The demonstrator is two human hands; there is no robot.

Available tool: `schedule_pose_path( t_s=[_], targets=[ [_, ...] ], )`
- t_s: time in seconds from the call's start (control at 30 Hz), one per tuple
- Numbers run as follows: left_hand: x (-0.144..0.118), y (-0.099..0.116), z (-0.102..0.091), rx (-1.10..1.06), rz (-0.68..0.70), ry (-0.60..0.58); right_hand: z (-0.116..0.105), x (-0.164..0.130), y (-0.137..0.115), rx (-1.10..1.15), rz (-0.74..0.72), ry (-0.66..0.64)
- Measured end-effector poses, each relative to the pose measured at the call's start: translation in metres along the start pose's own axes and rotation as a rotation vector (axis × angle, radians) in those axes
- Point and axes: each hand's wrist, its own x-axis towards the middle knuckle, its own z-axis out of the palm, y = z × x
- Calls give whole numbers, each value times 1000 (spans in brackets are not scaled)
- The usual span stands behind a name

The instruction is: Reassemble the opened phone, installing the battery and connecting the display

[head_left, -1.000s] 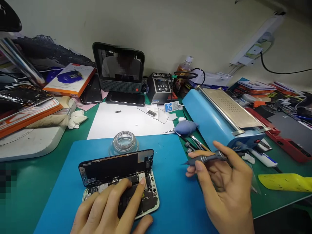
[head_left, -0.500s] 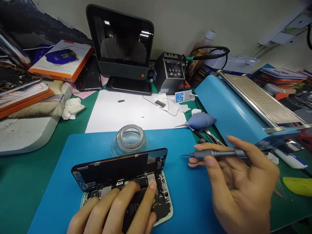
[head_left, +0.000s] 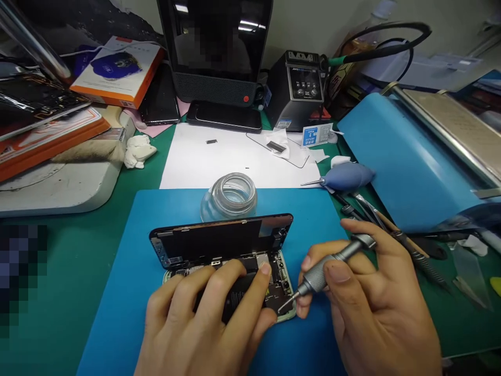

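An opened smartphone (head_left: 284, 313) lies on the blue mat, its screen (head_left: 230, 240) tilted up along the far side and its inner parts bare. My left hand (head_left: 211, 318) lies over the phone and holds it steady. The index fingertip presses near a metal plate (head_left: 262, 259), while the thumb is by the near edge; these fingers cover much of the battery. My right hand (head_left: 376, 297) grips a grey precision screwdriver (head_left: 319, 274) between thumb and fingers. Its tip points down at the phone's near right corner; whether it touches there I cannot tell.
Behind the screen stands a glass jar (head_left: 235, 196). White paper (head_left: 188, 162) with small parts lies farther back. At the right are a blue air blower (head_left: 348, 176), tweezers (head_left: 420, 258) and a blue machine (head_left: 410, 172). A soldering station (head_left: 299, 89) stands at the back.
My right hand has brought the screwdriver left and down, from beside the phone to its near right corner. The view has shifted; my left hand stays on the phone.
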Motion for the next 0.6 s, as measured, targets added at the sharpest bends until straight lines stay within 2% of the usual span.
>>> schedule_pose_path(
  t_s=[0.07,0.2,0.6],
  targets=[
    [1,3,-1,-29,-40,-1,3,3,1,-1,24,-5],
    [0,5,-3,-44,-71,-32,9,5,-2,-17,-45,14],
    [-3,5,-3,-79,-50,-8,14,1,1,-73,-59,12]
  ],
)
